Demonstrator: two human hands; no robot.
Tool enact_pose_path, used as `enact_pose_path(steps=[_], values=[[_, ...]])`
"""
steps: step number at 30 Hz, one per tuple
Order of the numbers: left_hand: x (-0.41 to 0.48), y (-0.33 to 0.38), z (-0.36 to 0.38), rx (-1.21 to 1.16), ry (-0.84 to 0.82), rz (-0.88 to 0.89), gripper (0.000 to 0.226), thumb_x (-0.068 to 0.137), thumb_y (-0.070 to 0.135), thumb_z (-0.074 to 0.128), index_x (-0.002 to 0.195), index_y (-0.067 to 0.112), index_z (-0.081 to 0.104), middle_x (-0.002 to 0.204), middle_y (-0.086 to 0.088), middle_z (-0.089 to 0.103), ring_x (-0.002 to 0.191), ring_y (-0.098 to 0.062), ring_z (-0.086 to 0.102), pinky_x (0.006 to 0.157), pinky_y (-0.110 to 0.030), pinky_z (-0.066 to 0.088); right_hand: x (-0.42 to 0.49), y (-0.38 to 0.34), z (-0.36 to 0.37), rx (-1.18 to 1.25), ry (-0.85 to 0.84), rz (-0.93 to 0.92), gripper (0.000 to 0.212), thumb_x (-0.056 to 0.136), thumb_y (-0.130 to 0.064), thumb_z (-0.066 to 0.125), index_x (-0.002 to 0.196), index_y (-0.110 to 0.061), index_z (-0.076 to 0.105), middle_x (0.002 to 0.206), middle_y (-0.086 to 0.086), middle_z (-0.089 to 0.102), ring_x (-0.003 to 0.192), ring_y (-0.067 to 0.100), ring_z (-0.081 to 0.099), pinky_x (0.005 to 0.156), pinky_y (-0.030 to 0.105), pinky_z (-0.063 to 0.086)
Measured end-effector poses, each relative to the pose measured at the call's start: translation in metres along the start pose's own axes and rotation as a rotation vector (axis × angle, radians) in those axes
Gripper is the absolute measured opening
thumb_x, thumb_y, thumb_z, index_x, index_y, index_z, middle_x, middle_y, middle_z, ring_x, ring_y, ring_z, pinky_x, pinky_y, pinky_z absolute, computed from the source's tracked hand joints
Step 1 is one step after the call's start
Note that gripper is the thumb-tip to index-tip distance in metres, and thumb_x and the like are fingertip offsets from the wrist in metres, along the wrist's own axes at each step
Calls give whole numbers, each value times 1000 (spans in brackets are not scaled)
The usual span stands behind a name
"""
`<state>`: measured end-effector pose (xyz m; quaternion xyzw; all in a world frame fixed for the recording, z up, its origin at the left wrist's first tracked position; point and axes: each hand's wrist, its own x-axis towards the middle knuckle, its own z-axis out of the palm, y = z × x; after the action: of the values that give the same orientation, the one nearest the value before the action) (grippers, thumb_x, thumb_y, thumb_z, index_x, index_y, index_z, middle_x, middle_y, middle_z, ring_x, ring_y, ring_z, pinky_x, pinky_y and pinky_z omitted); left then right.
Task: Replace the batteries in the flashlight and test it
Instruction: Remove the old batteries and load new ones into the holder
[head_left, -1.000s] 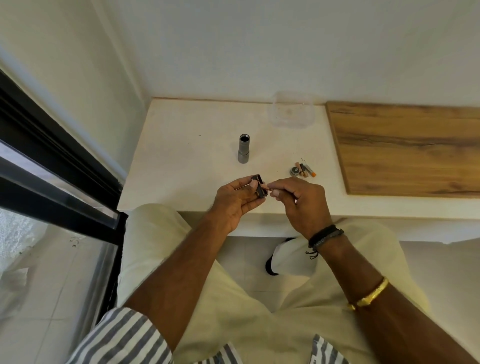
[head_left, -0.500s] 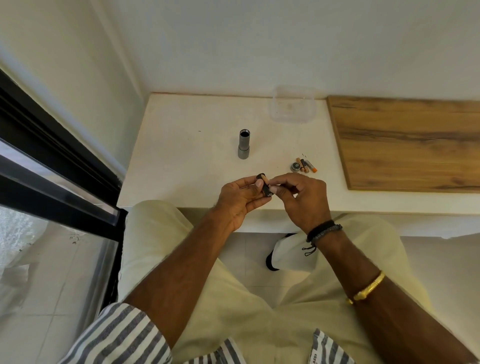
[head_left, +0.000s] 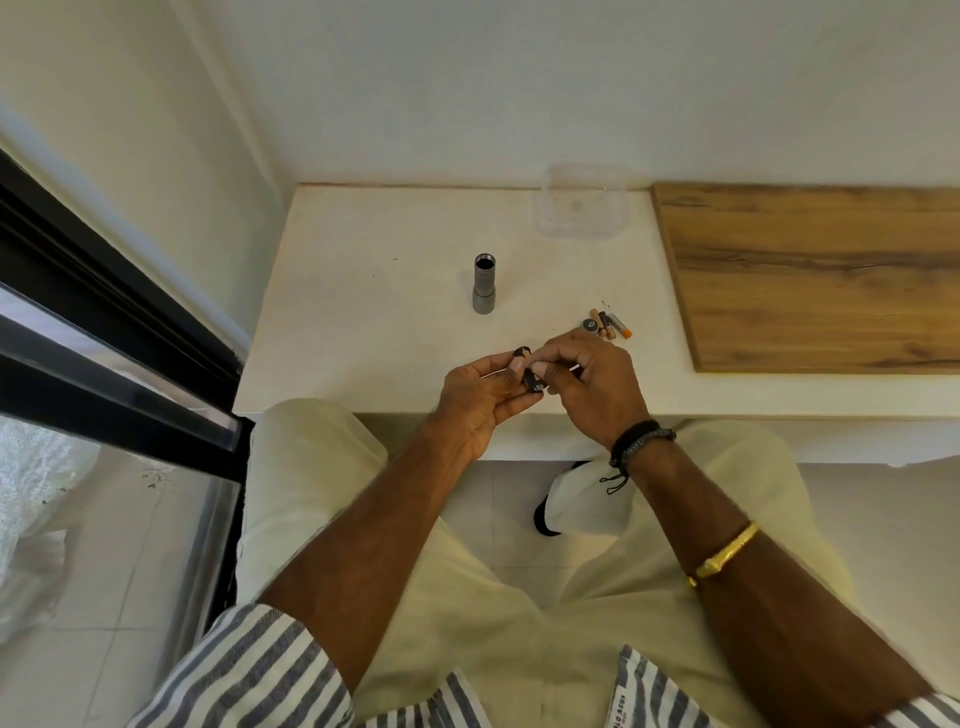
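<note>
The grey flashlight body (head_left: 484, 284) stands upright on the white counter (head_left: 374, 322) with its open end up. My left hand (head_left: 480, 397) holds a small black battery holder (head_left: 531, 378) just above the counter's front edge. My right hand (head_left: 589, 387) meets it from the right, its fingertips pinching something at the holder; what they pinch is hidden. Loose batteries (head_left: 610, 325) with orange ends and the round tail cap (head_left: 588, 325) lie on the counter just beyond my right hand.
A clear plastic container (head_left: 579, 205) sits at the back of the counter against the wall. A wooden board (head_left: 810, 275) covers the counter's right part. A dark window frame (head_left: 104, 332) runs along the left.
Both hands stay together at the holder, with small finger shifts. The view has tilted a little, so the hands and counter sit slightly lower in frame.
</note>
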<state>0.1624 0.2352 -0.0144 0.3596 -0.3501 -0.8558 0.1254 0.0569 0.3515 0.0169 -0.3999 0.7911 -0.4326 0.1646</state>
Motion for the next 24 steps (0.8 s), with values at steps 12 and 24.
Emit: enact_pose_path(steps=[12, 24], values=[[1, 9, -4, -7, 118, 76, 20, 85, 14, 73, 104, 8, 71, 93, -14, 77, 86, -29, 76, 64, -29, 60, -12, 1, 14, 0, 100, -37, 27, 82, -20, 82, 108, -19, 73, 103, -6, 70, 82, 5, 68, 69, 12, 54], [3, 8, 1, 130, 47, 72, 28, 98, 21, 62, 113, -2, 65, 102, -21, 74, 93, -32, 74, 83, -42, 61, 1, 15, 19, 174, 364, 65, 28, 89, -17, 77, 117, -14, 75, 105, -5, 76, 93, -1, 71, 80, 14, 56]])
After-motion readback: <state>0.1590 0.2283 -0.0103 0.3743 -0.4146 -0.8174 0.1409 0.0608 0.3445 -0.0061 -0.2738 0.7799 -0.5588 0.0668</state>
